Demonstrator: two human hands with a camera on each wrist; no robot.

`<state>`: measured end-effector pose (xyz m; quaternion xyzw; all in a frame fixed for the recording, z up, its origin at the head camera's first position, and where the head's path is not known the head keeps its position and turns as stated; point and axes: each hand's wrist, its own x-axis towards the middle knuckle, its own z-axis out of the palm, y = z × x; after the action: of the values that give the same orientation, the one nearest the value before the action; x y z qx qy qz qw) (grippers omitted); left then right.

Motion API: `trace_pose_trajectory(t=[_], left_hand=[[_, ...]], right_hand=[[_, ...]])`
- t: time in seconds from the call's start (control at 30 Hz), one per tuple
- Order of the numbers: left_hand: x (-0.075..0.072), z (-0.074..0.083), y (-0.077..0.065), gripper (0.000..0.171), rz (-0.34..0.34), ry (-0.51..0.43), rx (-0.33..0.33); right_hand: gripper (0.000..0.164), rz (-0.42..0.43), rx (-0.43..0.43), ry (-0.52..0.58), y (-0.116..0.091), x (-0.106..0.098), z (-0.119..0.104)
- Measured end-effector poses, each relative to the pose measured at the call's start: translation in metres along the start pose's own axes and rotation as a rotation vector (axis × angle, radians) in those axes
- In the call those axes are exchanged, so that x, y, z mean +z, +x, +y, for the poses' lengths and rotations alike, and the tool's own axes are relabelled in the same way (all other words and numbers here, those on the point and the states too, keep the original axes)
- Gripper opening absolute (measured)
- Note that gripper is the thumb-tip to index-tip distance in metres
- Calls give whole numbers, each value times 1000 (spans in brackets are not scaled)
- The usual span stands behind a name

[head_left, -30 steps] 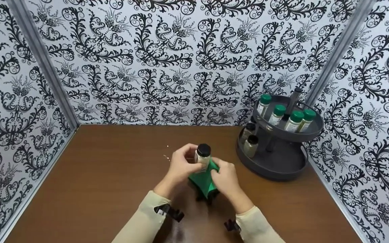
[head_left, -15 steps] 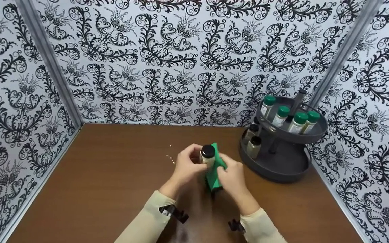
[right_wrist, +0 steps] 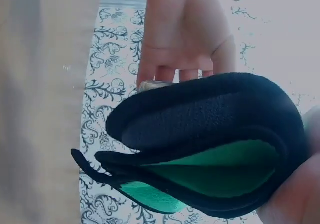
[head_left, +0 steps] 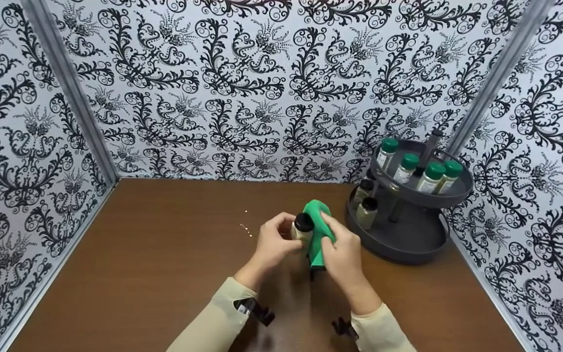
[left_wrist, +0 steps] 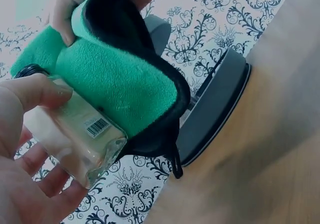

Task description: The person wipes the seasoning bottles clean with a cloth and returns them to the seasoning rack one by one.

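In the head view, my left hand [head_left: 271,242] grips a spice jar [head_left: 302,235] with a black cap, held a little tilted over the table. The left wrist view shows its pale contents and a barcode sticker on the jar [left_wrist: 75,129], thumb on the near side and fingers beneath. Bunched in my right hand [head_left: 344,252] is a green cloth [head_left: 318,232], folded over and lying against the jar's side. Black trim and a small loop edge the cloth [right_wrist: 210,119] in the right wrist view, where it hides most of the jar.
At the right stands a dark two-tier turntable rack [head_left: 399,244]. Several green-capped jars [head_left: 429,178] occupy its upper tier; black-capped jars [head_left: 367,213] stand on the lower one. Small pale crumbs [head_left: 246,229] lie on the brown table [head_left: 174,254], left of my hands. Patterned walls enclose the table.
The cloth has gone from hanging in front of and below the jar to standing folded along its right side. Both hands and the jar have shifted slightly right.
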<state>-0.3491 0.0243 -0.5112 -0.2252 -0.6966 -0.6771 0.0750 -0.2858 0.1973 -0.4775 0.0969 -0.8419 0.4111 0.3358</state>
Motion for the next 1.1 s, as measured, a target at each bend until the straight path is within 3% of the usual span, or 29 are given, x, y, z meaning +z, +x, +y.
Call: trace_pose_trajectory(t=[0.1, 0.23, 0.3, 0.4, 0.5, 0.57, 0.63, 0.8, 0.9, 0.97, 1.1], left_hand=[[0, 2, 1, 43, 31, -19, -11], [-3, 7, 1, 45, 58, -64, -23], [-4, 9, 1, 46, 56, -63, -22], [-4, 6, 2, 45, 39, -34, -23], [-2, 2, 3, 44, 27, -10, -25], [-2, 0, 4, 44, 29, -2, -23], [-2, -1, 5, 44, 36, -1, -17], [-5, 3, 4, 42, 36, -17, -10], [-7, 5, 3, 42, 38, -25, -9], [-8, 5, 3, 43, 35, -26, -10], [-8, 1, 4, 44, 18, -17, -18]], right_hand=[[49, -107, 8, -44, 0, 4, 7], [34, -339, 103, -98, 1, 11, 18], [32, -375, 146, -86, 1, 12, 18], [40, -252, 154, -18, 2, 7, 10], [52, -77, 92, 40, 1, 0, 0], [54, -26, 49, 51, 2, -2, -2], [53, -54, 47, 34, 2, 1, 1], [33, -320, 151, -54, 2, 15, 18], [29, -394, 208, -30, 1, 17, 19], [35, -329, 218, 22, 1, 15, 14], [52, -68, 141, 103, -1, 5, 0]])
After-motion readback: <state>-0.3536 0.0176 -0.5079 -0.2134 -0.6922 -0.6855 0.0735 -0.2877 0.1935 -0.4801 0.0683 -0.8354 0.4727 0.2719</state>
